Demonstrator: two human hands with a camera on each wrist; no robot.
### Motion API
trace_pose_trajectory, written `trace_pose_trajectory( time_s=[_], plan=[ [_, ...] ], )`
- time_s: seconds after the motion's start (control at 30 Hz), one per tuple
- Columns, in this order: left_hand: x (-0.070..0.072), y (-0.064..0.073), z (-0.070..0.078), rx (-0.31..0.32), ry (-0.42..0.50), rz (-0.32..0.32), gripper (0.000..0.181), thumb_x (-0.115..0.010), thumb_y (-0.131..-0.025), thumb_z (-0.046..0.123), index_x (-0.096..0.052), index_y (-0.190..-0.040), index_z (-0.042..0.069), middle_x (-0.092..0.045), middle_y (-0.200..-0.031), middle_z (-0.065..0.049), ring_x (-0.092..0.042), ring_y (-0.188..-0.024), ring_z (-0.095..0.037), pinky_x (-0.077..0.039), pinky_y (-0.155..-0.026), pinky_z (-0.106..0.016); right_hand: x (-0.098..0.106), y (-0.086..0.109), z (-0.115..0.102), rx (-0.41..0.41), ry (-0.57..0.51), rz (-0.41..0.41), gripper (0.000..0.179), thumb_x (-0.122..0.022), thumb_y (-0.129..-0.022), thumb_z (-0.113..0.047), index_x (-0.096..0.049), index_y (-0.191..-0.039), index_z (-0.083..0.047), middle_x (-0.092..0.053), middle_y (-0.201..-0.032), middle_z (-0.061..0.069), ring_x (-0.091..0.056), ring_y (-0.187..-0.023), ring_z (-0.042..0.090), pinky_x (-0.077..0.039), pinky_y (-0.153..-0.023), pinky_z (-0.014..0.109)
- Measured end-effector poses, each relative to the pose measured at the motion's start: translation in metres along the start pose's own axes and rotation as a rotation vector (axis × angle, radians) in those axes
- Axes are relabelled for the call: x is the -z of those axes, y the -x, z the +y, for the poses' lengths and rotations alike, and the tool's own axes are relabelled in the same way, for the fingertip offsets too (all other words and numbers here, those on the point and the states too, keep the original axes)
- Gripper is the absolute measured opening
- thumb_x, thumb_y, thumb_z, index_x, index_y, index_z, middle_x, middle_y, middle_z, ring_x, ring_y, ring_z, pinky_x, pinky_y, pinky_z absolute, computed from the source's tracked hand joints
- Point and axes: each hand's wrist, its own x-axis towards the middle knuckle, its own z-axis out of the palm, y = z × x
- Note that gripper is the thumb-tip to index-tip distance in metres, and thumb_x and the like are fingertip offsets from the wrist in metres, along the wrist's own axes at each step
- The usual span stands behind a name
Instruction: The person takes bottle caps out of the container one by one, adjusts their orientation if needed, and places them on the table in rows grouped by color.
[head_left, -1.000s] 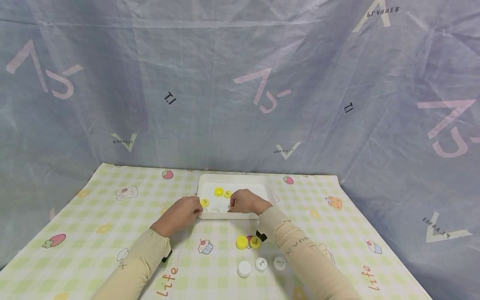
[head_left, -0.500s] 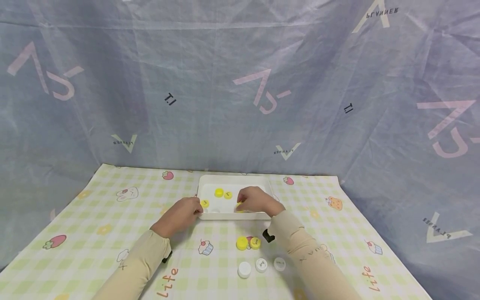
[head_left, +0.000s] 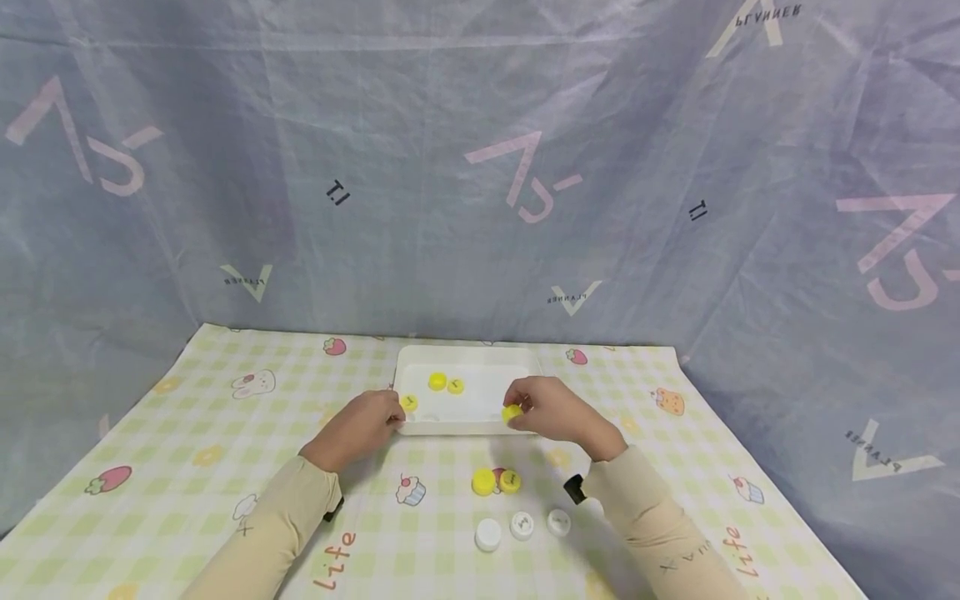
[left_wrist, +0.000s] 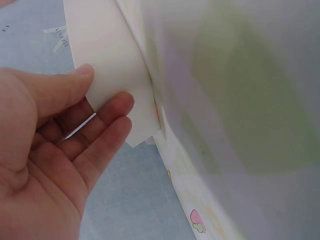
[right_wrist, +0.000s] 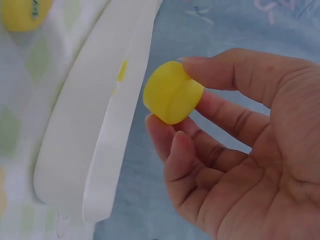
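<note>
A yellow bottle cap is pinched between the thumb and fingers of my right hand, over the front right part of a white tray. The right wrist view shows this cap side-on, beside the tray wall. At the tray's front left corner, my left hand grips the wall, its thumb on the outer face in the left wrist view. Inside the tray lie yellow caps, and faint white ones show by the front wall, which partly hides them.
On the checked tablecloth in front of the tray sit two yellow caps and, nearer, three white caps. A grey-blue curtain hangs behind the table.
My right hand has moved right along the tray's front, and the yellow cap in its fingers has come into sight. The left hand stays on the tray corner.
</note>
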Motion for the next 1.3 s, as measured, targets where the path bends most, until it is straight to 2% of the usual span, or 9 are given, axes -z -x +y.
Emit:
trace_pose_trajectory(
  time_s=[0.2,0.4,0.57,0.83,1.3],
  plan=[
    [0.002,0.000,0.001,0.018,0.011,-0.020,0.032,-0.066,-0.093,0.002,-0.066,-0.064,0.015,-0.043,-0.066,0.007,-0.032,-0.059,-0.008,-0.036,-0.064,-0.027,0.004,0.031,-0.003,0.052,0.053,-0.071,0.016,-0.075,-0.082,-0.007,-0.070,-0.096,-0.013,-0.065,-0.091,-0.004,-0.061,-0.085,0.018,-0.050,-0.078,0.033],
    [0.004,0.001,0.003,0.019,0.023,-0.015,0.031,-0.065,-0.093,-0.001,-0.066,-0.066,0.014,-0.043,-0.067,0.007,-0.034,-0.061,-0.009,-0.037,-0.064,-0.028,0.000,0.047,0.005,0.050,0.053,-0.130,0.016,-0.073,-0.081,-0.002,-0.069,-0.094,-0.011,-0.063,-0.086,-0.002,-0.055,-0.078,0.015,-0.047,-0.073,0.032],
    [0.003,0.000,0.002,0.006,0.018,-0.012,0.031,-0.064,-0.093,-0.001,-0.066,-0.066,0.014,-0.042,-0.066,0.007,-0.033,-0.061,-0.009,-0.037,-0.065,-0.027,-0.011,0.051,0.013,0.026,0.044,-0.168,0.019,-0.073,-0.078,0.002,-0.068,-0.090,-0.011,-0.064,-0.085,-0.001,-0.053,-0.076,0.012,-0.047,-0.072,0.030],
    [0.001,0.000,0.000,0.010,0.016,-0.010,0.032,-0.064,-0.093,-0.001,-0.066,-0.065,0.015,-0.043,-0.067,0.007,-0.034,-0.061,-0.008,-0.038,-0.066,-0.028,-0.024,0.051,0.016,0.001,0.002,-0.218,0.023,-0.070,-0.073,0.007,-0.068,-0.087,-0.011,-0.063,-0.085,0.000,-0.051,-0.074,0.016,-0.045,-0.069,0.031],
    [0.001,0.000,-0.001,-0.010,0.002,-0.005,0.032,-0.066,-0.092,0.000,-0.064,-0.063,0.014,-0.041,-0.066,0.007,-0.030,-0.061,-0.009,-0.034,-0.062,-0.027,-0.031,0.049,0.022,0.023,0.028,-0.223,0.021,-0.071,-0.075,0.005,-0.068,-0.088,-0.011,-0.061,-0.081,0.000,-0.046,-0.069,0.012,-0.042,-0.064,0.029]
  ],
)
